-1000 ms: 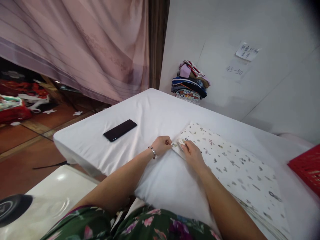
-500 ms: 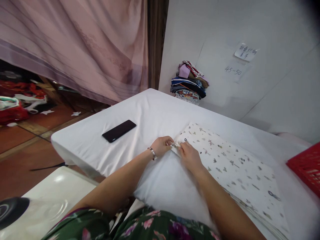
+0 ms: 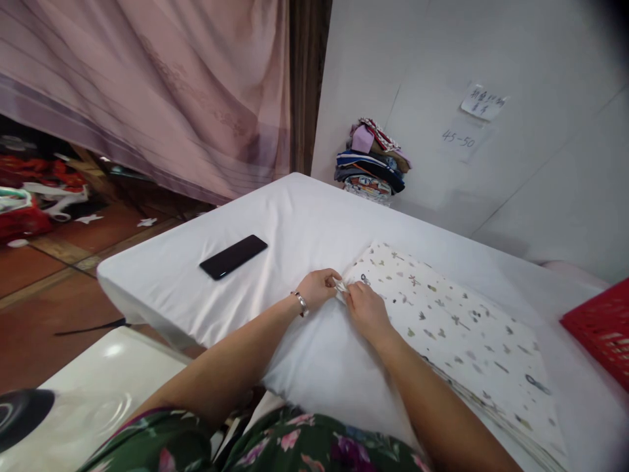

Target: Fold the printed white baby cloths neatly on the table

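Note:
A folded white cloth [image 3: 442,321] printed with small plants and insects lies in layers on the white-covered table [image 3: 314,210]. At its near left corner, my left hand [image 3: 318,287], with a bracelet on the wrist, pinches a bit of the cloth's edge. My right hand [image 3: 367,307] is closed on the same corner, just to the right of the other hand. Between the fingertips a small bunched piece of pale fabric shows. My fingers hide most of this corner.
A black phone [image 3: 234,256] lies on the table's left side. Folded clothes [image 3: 371,160] are piled by the wall. A red plastic basket [image 3: 602,331] stands at the right edge. A cream stool or seat [image 3: 108,367] is at lower left, and a pink curtain [image 3: 196,85] hangs behind.
My right hand has shifted slightly left, closer to my left hand, and the bunched fabric between the fingers has moved a little. The cloth and phone stay put.

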Demonstrator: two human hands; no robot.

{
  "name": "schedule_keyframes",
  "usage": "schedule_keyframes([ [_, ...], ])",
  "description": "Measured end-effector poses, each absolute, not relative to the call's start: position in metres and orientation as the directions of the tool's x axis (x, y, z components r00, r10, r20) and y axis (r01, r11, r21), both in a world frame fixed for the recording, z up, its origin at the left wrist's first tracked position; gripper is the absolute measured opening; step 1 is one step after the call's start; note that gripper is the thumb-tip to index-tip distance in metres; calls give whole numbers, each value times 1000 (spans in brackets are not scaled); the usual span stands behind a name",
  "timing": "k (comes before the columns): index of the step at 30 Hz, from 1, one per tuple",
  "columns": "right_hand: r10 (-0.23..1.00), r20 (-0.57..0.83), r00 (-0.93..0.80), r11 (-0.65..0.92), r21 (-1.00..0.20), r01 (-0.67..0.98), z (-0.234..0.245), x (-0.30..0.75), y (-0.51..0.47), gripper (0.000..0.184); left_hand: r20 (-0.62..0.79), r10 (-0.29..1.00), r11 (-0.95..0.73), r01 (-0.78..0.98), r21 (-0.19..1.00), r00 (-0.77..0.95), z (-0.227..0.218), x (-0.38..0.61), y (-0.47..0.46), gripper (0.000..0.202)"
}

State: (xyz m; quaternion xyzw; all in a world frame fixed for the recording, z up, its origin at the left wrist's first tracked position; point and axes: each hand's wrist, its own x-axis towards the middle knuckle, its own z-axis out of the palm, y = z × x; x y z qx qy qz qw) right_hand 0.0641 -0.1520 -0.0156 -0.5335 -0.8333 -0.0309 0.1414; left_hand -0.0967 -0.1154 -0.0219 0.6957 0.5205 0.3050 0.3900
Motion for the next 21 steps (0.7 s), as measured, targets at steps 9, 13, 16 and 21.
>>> schedule_keyframes([
  [9,880,264,-394,429,-88,899,-19,64,-151,15,21,922,-224,490,842,386,-7,-100,-125,39],
  [13,876,266,-403,440,-97,893,-13,61,-153,17,41,888,-310,530,789,458,4,-103,-129,40],
  [16,881,248,-403,442,-131,887,-3,57,-156,20,40,857,-368,558,744,513,15,-106,-133,45],
  [21,902,213,-376,413,-171,895,10,55,-157,22,41,836,-442,629,639,546,19,-106,-133,50],
])
